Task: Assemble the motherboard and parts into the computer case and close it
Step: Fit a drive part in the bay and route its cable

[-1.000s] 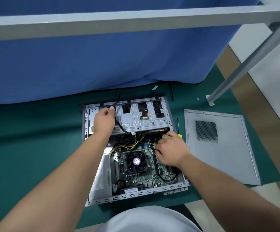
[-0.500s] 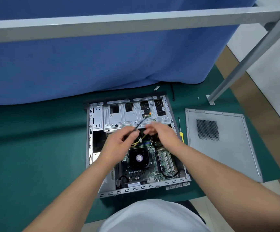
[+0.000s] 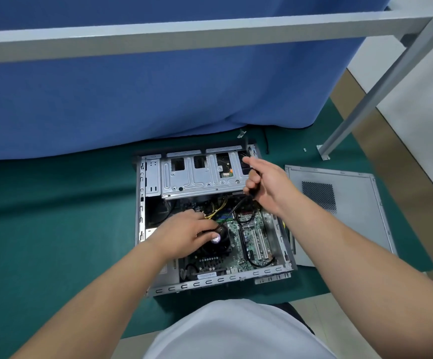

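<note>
An open grey computer case (image 3: pixel 140 203) lies flat on the green mat, with the green motherboard (image 3: pixel 249 237) inside and a metal drive cage (image 3: pixel 197 180) across its far half. My right hand (image 3: pixel 267 182) is raised over the cage's right end and grips a thin black cable (image 3: pixel 237 207) that runs down toward the board. My left hand (image 3: pixel 184 233) reaches down onto the CPU fan (image 3: pixel 219 239), fingers curled at a black cable beside the yellow wires (image 3: pixel 216 211); what the fingertips hold is partly hidden.
The grey side panel (image 3: pixel 345 211) with a mesh vent lies flat to the right of the case. A yellow-handled screwdriver (image 3: pixel 284 225) lies between them. A blue curtain (image 3: pixel 158 99) hangs behind, a metal frame bar (image 3: pixel 210 35) crosses above, and its leg (image 3: pixel 365 99) stands at the right.
My hands, close together over the case's middle, have parted. The right hand rose toward the cage's right end pulling the black cable; the left dropped onto the fan.
</note>
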